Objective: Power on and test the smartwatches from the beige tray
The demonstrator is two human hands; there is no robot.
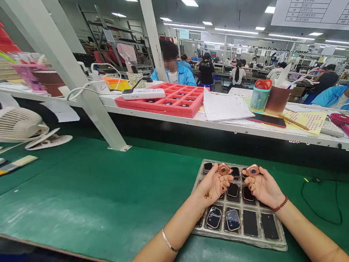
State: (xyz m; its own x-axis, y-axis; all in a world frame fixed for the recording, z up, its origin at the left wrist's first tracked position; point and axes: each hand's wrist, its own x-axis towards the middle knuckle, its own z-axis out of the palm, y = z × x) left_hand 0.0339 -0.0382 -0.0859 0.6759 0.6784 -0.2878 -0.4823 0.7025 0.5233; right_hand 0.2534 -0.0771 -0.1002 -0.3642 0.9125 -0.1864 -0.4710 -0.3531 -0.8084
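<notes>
My left hand (214, 187) is closed on a rose-gold smartwatch case (223, 168), its round sensor back turned up. A second smartwatch case (252, 171) of the same colour, also back up, is gripped between the thumb and fingers of my right hand (264, 189). Both hands are above a clear plastic tray (237, 238) with square compartments. Several watch cases lie in it with dark screens up, among them one at the front (233, 219). Two front-right compartments show only a dark bottom (269, 226). My hands and wrists hide part of the tray.
The tray lies on a green table mat (83, 192). Behind it runs a white shelf (173, 116) with a red foam tray (171, 102), a power strip (143, 93), papers (225, 106) and pen cups (260, 96). A white fan (13, 124) stands left. A black cable (325, 221) lies right. Co-workers sit beyond.
</notes>
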